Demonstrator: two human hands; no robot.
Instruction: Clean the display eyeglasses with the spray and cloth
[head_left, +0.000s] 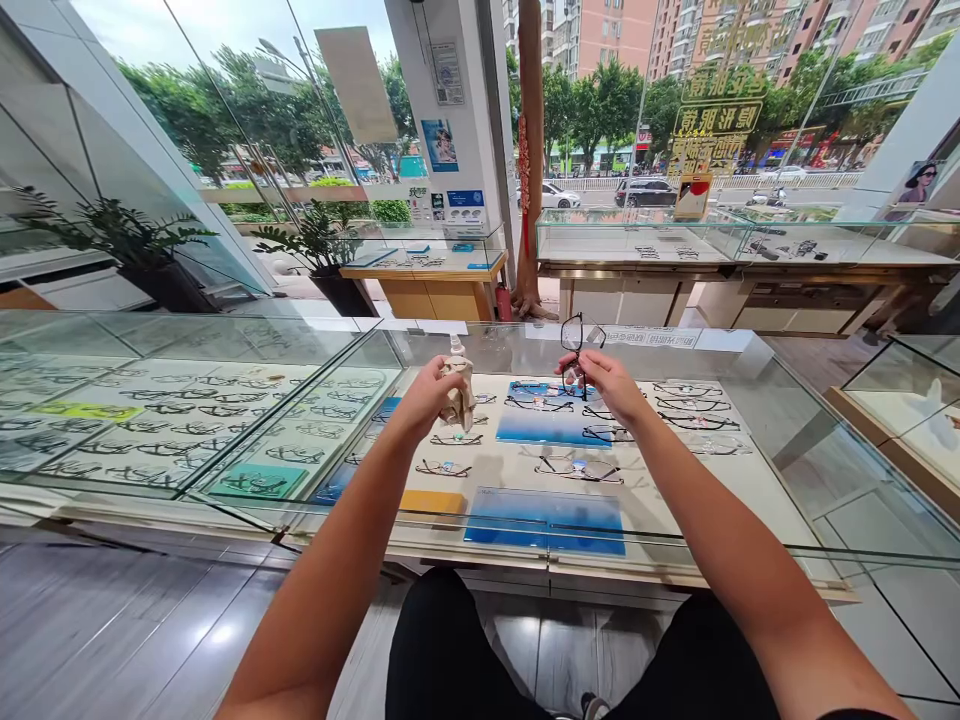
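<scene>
My left hand (435, 392) is closed around a crumpled beige cloth (458, 398), which hangs below the fingers. Just above it shows the white nozzle top of a small bottle (456, 345); I cannot tell whether the hand holds that too. To the right, my right hand (606, 382) pinches a pair of dark-framed eyeglasses (572, 333), turned on end with one lens above the other. Both hands are over the glass display case (510, 345). Beneath them lie several eyeglasses (579, 469) and a blue panel (540, 520).
More eyeglasses fill the glass case on the left (157, 395). Across the room, further display counters (637, 245) line the window, beside a brown trunk-like post (529, 150). Potted plants (319, 245) stand at the back left. A glass case corner (915, 390) is at the right.
</scene>
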